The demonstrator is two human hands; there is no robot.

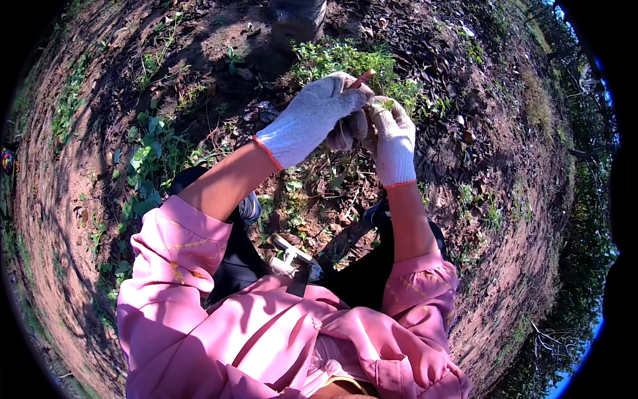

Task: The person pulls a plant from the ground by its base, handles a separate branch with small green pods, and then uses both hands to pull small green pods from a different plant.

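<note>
My left hand (319, 107), in a knitted white glove with an orange cuff edge, is closed around a short reddish-brown stick or handle (363, 79). Its end pokes out above the thumb. Close beside it, touching or nearly so, is my right hand (395, 142) in a matching glove, its fingers bent. A small green sprig (387, 104) shows at those fingertips and seems pinched there. Soiled glove fingers overlap between the hands, so what lies inside the grips is partly hidden. Just beyond both hands grows a low leafy green plant (344, 62).
A tree trunk (298, 22) rises from the soil ahead. Broad-leaved weeds (147, 154) grow to the left, and dry leaves (448, 85) litter the right. Between my legs are a white object with a dark strap (294, 257) and my shoes (250, 207).
</note>
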